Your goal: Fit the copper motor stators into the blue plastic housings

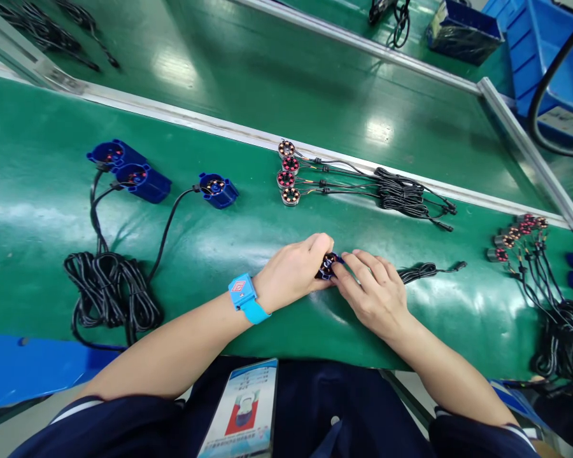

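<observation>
A dark blue plastic housing [328,266] is held over the bench in front of me, its open end facing up. Inside it a ring with coppery spots shows, partly covered by fingers. My left hand [291,264] is closed around the housing's left side and wears a blue wrist strap [243,296]. On the other side, the fingers of my right hand [375,289] are bent and press against the housing's rim. A coiled black cable [416,273] lies just beyond the right hand; where it joins is hidden.
Several round coil parts [286,179] with bundled black cables [398,191] lie by the metal rail [195,121]. Blue housings [146,183] with a cable heap [109,292] stand left. More coil parts [506,240] are at right. A blue bin [539,57] stands beyond.
</observation>
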{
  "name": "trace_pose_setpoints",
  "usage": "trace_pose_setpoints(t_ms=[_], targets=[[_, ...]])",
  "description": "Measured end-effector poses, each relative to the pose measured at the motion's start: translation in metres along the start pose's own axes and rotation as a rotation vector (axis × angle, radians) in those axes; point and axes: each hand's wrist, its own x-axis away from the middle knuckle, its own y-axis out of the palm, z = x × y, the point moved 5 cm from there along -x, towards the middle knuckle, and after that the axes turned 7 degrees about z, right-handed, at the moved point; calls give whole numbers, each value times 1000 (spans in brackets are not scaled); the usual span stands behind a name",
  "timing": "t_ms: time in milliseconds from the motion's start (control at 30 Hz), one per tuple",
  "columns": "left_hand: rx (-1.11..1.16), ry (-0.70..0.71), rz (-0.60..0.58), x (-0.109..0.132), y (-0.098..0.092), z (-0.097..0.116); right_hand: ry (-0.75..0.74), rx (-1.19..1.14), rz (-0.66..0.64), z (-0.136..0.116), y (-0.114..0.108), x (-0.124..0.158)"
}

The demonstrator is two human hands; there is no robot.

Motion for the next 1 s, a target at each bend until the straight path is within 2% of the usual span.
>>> trace_pose_setpoints(t_ms=[133,233,400,533,667,833,1000], targets=[[-89,193,164,1,-9,12,45,-63,27,0,0,-5],[-173,345,240,4,-16,23,56,-69,53,0,0,-5],[-297,349,248,7,-19,35,76,-96,52,1,5,0],[-468,346,208,10,-12,47,192,-316,111,8,8,3],[-636,428,111,18,1,59,356,-591,185,17,11,8],[-680,408,-13,23,8,60,387,-630,222,18,17,13],[-667,390,-24,21,6,62,374,-620,246,16,15,12]])
